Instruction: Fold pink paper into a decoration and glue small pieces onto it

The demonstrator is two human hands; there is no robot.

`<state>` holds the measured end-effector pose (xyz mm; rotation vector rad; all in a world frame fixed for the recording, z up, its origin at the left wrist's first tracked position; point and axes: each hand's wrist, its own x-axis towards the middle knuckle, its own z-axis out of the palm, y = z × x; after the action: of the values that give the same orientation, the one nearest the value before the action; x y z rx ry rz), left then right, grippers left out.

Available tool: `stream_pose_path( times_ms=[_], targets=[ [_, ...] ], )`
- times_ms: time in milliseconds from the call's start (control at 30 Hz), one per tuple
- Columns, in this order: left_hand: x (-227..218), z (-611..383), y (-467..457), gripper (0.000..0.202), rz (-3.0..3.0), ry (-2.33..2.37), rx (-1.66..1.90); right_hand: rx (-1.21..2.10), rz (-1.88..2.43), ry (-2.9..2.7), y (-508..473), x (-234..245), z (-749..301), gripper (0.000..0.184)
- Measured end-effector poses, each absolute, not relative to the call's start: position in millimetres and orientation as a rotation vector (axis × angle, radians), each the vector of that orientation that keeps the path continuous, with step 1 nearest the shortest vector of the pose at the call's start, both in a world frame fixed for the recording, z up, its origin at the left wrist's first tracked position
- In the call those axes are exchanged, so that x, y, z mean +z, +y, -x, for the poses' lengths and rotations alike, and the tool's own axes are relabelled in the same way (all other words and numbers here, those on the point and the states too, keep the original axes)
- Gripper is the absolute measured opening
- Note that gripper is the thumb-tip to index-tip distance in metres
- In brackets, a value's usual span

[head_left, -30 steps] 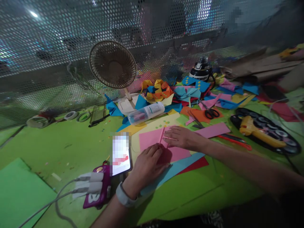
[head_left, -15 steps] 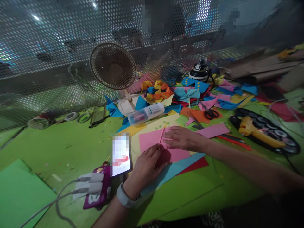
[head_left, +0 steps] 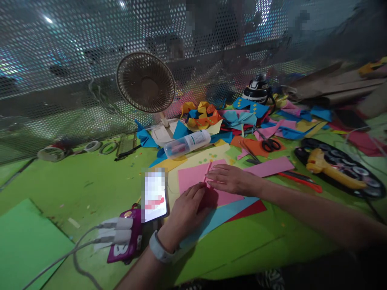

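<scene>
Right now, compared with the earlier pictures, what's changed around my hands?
Very little: your right hand seems to have slid slightly leftward over the flat pink paper sheet. Nothing was visibly grasped or released. Your left hand and the sheet stayed put.

Paper sheet under left hand and right hand, phone to its left, bottle on its far side, fan beyond bottle, scissors right of bottle
</scene>
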<state>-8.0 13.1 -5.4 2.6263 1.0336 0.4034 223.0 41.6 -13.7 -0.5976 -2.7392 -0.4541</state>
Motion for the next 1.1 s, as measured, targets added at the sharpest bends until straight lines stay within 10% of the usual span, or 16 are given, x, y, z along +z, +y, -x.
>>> stream_pose_path(
  times_ms=[1100],
  targets=[
    [-5.1, 9.5, 10.2, 0.031, -2.580, 1.073, 0.450, -0.184, 0.759, -2.613, 47.1, -31.0, -215.0, 0.029]
  ],
)
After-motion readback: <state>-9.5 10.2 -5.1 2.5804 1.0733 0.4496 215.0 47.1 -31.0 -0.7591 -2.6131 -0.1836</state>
